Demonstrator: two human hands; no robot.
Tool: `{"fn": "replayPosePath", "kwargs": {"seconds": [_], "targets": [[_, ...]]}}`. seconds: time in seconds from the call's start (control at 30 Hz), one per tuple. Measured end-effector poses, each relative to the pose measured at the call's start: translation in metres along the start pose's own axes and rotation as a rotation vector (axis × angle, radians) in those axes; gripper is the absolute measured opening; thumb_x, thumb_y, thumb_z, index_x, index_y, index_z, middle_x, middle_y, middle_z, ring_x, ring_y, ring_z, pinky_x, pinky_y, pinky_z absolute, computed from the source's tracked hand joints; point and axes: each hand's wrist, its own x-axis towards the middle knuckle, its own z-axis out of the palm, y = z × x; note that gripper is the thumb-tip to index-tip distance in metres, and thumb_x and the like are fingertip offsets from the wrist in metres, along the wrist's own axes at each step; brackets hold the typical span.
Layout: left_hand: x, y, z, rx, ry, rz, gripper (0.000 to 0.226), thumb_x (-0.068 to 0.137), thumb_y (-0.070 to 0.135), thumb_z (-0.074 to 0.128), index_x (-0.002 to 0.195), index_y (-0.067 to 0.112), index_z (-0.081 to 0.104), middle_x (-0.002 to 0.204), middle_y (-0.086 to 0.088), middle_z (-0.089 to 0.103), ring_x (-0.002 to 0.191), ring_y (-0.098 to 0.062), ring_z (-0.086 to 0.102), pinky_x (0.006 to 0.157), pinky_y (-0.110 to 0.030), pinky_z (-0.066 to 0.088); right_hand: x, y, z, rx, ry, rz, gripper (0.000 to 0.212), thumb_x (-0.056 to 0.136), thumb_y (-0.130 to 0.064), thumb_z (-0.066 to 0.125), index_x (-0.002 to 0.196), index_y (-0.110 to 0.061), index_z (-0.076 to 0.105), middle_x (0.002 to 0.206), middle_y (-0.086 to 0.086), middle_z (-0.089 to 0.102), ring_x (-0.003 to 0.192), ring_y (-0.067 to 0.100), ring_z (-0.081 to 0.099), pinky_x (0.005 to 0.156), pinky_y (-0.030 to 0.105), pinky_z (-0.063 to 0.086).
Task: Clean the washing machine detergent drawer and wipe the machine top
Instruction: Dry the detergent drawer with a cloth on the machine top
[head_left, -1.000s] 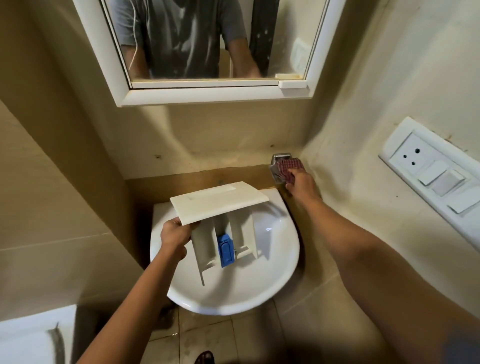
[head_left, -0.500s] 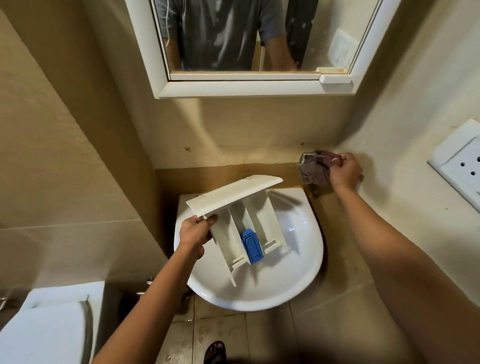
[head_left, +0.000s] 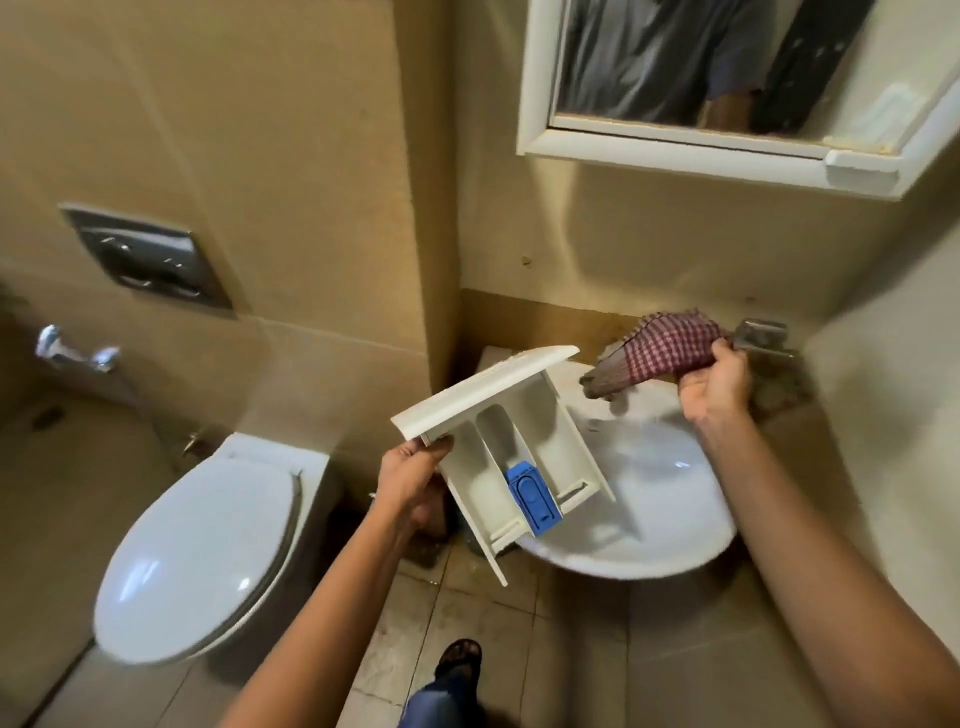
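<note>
We hold the white drawer (head_left: 498, 447) in our left hand (head_left: 410, 478) above the sink's (head_left: 675, 545) left edge; our right hand (head_left: 714, 382) grips the checked cloth (head_left: 660, 351).

No text, label, brand, number or sign can be read. Whatever marking may be carried by the white detergent drawer (head_left: 488, 395), its blue insert (head_left: 535, 493) or the metal flush plate (head_left: 150, 257) is too small or too blurred to be made out.
</note>
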Motion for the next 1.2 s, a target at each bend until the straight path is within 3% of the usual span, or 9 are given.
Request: {"fn": "replayPosePath", "kwargs": {"seconds": [0.17,0.3,0.4,0.47,0.67,0.8,0.97,1.1,1.2], "targets": [[-0.043,-0.016,-0.089,-0.141,0.206,-0.004,0.009,0.088,0.005,0.066,0.097,0.006,0.066,0.073,-0.006,0.072,0.058,-0.016,0.068,0.045,-0.022,0.053,-0.071,0.073,0.05,0.048,-0.283,0.401,0.035,0.099,-0.037,0.041,0.111,-0.007,0.057,0.106,0.014,0.064,0.099,0.026,0.061,0.094,0.043,0.046],[-0.082,-0.022,-0.159,-0.251,0.386,0.003,0.012,0.088,0.007,0.068,0.098,0.001,0.066,0.065,-0.004,0.07,0.056,-0.021,0.065,0.045,-0.024,0.05,-0.14,0.126,0.094,-0.238,-0.492,0.592,0.042,0.086,-0.026,0.064,0.122,-0.006,0.056,0.115,0.016,0.064,0.101,0.03,0.06,0.091,0.044,0.048],[-0.109,-0.029,-0.213,-0.328,0.542,0.046,0.015,0.086,0.005,0.069,0.101,0.004,0.065,0.082,-0.009,0.07,0.073,-0.023,0.065,0.059,-0.031,0.055,-0.194,0.164,0.123,-0.388,-0.656,0.741,0.015,0.092,-0.005,0.051,0.104,-0.002,0.06,0.081,0.014,0.072,0.072,0.025,0.07,0.062,0.034,0.058],[-0.129,-0.034,-0.251,-0.404,0.639,0.068,0.022,0.085,0.004,0.07,0.107,0.005,0.065,0.088,-0.01,0.07,0.079,-0.025,0.066,0.067,-0.034,0.055,-0.231,0.187,0.143,-0.449,-0.747,0.797,0.018,0.093,0.004,0.042,0.091,-0.003,0.059,0.065,0.009,0.071,0.057,0.018,0.069,0.047,0.027,0.055],[-0.192,-0.046,-0.359,-0.585,0.871,0.113,0.019,0.086,0.001,0.066,0.104,0.007,0.066,0.081,-0.004,0.069,0.068,-0.016,0.064,0.05,-0.025,0.052,-0.361,0.248,0.191,-0.571,-0.948,0.906,0.025,0.097,0.002,0.039,0.079,-0.004,0.056,0.054,0.007,0.067,0.049,0.016,0.066,0.045,0.024,0.053],[-0.227,-0.054,-0.412,-0.685,0.992,0.139,0.015,0.085,0.0,0.067,0.1,0.005,0.067,0.081,-0.004,0.067,0.065,-0.013,0.063,0.046,-0.021,0.053,-0.434,0.293,0.212,-0.612,-1.018,0.956,0.015,0.097,-0.008,0.047,0.091,-0.004,0.059,0.064,0.01,0.071,0.079,0.022,0.061,0.088,0.04,0.046],[-0.283,-0.056,-0.506,-0.782,1.093,0.162,0.008,0.086,0.001,0.067,0.09,0.005,0.062,0.076,-0.007,0.064,0.049,-0.009,0.063,0.048,-0.023,0.056,-0.549,0.359,0.237,-0.578,-1.053,1.027,0.019,0.1,-0.01,0.043,0.091,-0.003,0.059,0.076,0.011,0.07,0.07,0.021,0.068,0.101,0.04,0.042],[-0.32,-0.053,-0.584,-0.791,1.144,0.195,0.022,0.086,0.002,0.068,0.107,0.002,0.062,0.075,-0.006,0.063,0.037,-0.002,0.057,0.043,-0.019,0.053,-0.633,0.408,0.256,-0.62,-1.068,1.075,0.02,0.1,-0.015,0.043,0.101,-0.001,0.057,0.106,0.012,0.061,0.095,0.026,0.06,0.1,0.045,0.038],[-0.34,-0.05,-0.633,-0.785,1.178,0.215,0.028,0.085,0.003,0.07,0.112,0.0,0.062,0.083,-0.009,0.069,0.053,-0.008,0.065,0.049,-0.021,0.056,-0.684,0.438,0.268,-0.648,-1.081,1.093,0.032,0.1,-0.018,0.045,0.126,0.0,0.051,0.128,0.018,0.056,0.122,0.031,0.052,0.105,0.049,0.035]]}}
